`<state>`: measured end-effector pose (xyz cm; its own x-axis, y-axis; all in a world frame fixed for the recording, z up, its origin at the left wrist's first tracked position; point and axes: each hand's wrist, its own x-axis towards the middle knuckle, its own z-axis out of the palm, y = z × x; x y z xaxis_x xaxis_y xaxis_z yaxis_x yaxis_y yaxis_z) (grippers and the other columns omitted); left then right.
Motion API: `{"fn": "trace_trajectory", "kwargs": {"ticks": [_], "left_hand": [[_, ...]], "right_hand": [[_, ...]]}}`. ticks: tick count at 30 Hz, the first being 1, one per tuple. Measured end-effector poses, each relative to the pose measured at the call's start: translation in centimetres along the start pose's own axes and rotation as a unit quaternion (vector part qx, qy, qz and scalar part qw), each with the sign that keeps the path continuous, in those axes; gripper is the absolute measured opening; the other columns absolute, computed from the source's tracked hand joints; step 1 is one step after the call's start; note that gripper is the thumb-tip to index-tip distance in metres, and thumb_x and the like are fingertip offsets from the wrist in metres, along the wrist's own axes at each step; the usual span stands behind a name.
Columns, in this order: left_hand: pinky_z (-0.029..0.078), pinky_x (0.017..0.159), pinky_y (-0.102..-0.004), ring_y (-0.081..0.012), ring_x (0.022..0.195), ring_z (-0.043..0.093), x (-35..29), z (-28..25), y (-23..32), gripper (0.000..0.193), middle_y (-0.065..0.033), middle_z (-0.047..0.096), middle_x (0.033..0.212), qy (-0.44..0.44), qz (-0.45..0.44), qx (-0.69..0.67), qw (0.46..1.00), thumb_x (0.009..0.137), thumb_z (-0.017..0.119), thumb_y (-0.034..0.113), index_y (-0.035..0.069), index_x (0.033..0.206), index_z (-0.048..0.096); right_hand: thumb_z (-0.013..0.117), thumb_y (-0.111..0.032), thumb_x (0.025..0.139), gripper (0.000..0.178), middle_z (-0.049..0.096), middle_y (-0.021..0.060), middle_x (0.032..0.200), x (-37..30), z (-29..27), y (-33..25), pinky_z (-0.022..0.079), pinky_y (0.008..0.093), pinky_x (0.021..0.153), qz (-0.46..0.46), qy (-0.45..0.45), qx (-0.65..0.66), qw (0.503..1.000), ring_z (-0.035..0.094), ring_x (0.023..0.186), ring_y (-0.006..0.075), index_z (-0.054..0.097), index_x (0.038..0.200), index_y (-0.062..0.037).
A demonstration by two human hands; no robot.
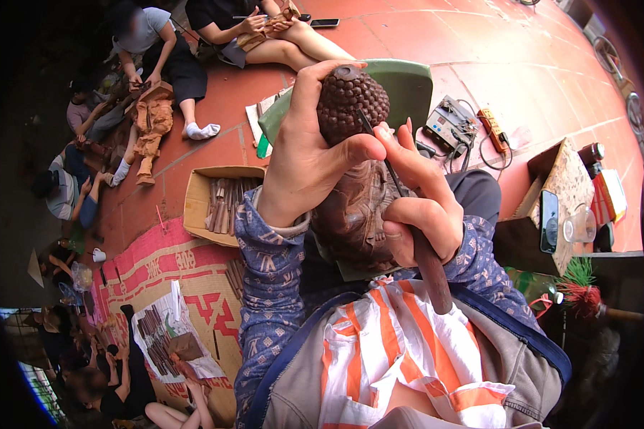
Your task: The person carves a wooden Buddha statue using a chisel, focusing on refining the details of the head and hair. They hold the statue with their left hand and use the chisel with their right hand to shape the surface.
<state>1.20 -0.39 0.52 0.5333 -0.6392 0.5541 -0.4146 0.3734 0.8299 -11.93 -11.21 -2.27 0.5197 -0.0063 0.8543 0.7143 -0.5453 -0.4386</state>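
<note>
A dark brown carved wooden statue [350, 214] stands upright between my knees, its head [347, 100] covered in small round curls. My left hand [297, 157] is wrapped round the left side of that head, its thumb reaching across the front to the blade. A carving chisel [431, 268] with a brown wooden handle is gripped in my right hand [429, 207]. Its thin dark blade slants up to the left and its tip lies against the curls. The right fingertips press near the left thumb. The statue's face is hidden behind my hands.
Behind the statue is a green curved plastic piece [416, 82]. A cardboard box [215, 175] of chisels sits left, by a patterned mat [164, 264] with more tools. To the right are a grey electrical unit [451, 125] and a wooden box [562, 186] bearing a phone. Several people work at left.
</note>
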Motion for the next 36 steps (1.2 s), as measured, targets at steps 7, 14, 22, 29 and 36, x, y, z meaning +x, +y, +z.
{"fn": "trace_trajectory", "kwargs": {"ticks": [7, 14, 22, 29, 36], "left_hand": [[0.048, 0.08, -0.0263, -0.012, 0.09, 0.059, 0.2, -0.1, -0.1, 0.079, -0.0054, 0.06, 0.097, 0.005, 0.013, 0.027, 1.0, 0.072, 0.074, 0.049, 0.001, 0.125, 0.042], [0.05, 0.079, -0.026, -0.0116, 0.087, 0.061, 0.3, -0.1, 0.3, 0.08, -0.0051, 0.061, 0.094, -0.017, 0.016, 0.013, 1.0, 0.074, 0.072, 0.051, -0.001, 0.125, 0.039], [0.049, 0.078, -0.0257, -0.0118, 0.088, 0.059, 0.3, 0.0, -0.2, 0.08, -0.0054, 0.06, 0.095, 0.001, 0.029, 0.038, 0.999, 0.073, 0.072, 0.053, -0.001, 0.124, 0.041], [0.049, 0.078, -0.0262, -0.0121, 0.089, 0.059, 0.1, 0.1, 0.1, 0.078, -0.006, 0.059, 0.097, 0.008, 0.011, 0.052, 0.999, 0.075, 0.071, 0.054, -0.001, 0.123, 0.042], [0.048, 0.08, -0.0261, -0.0126, 0.09, 0.058, 0.2, 0.1, 0.1, 0.082, -0.0067, 0.058, 0.101, 0.014, 0.014, 0.062, 0.998, 0.072, 0.073, 0.055, 0.0, 0.124, 0.042]], "right_hand": [[0.061, 0.002, 0.077, 0.007, 0.044, 0.0385, 0.129, 0.5, 0.1, -0.5, 0.022, 0.0589, 0.109, 0.003, -0.01, -0.051, 0.999, 0.045, 0.124, 0.0509, 0.055, 0.079, 0.0011], [0.061, 0.002, 0.078, 0.006, 0.045, 0.0386, 0.128, 0.5, 0.5, -1.1, 0.019, 0.061, 0.109, 0.001, 0.007, -0.051, 0.999, 0.045, 0.123, 0.053, 0.055, 0.079, 0.0022], [0.062, 0.0, 0.077, 0.008, 0.047, 0.038, 0.126, 0.7, 0.8, -1.6, 0.02, 0.0592, 0.109, 0.034, 0.038, -0.028, 0.998, 0.047, 0.123, 0.0494, 0.055, 0.08, 0.0019], [0.063, -0.002, 0.077, 0.008, 0.049, 0.0356, 0.126, 1.0, 0.8, -1.8, 0.021, 0.0578, 0.11, 0.048, 0.048, -0.046, 0.997, 0.049, 0.123, 0.0454, 0.056, 0.08, 0.0007], [0.063, -0.009, 0.082, 0.01, 0.05, 0.0353, 0.127, 0.6, 0.8, -1.3, 0.014, 0.0605, 0.11, 0.05, 0.052, 0.025, 0.997, 0.046, 0.125, 0.046, 0.056, 0.082, -0.0013]]}}
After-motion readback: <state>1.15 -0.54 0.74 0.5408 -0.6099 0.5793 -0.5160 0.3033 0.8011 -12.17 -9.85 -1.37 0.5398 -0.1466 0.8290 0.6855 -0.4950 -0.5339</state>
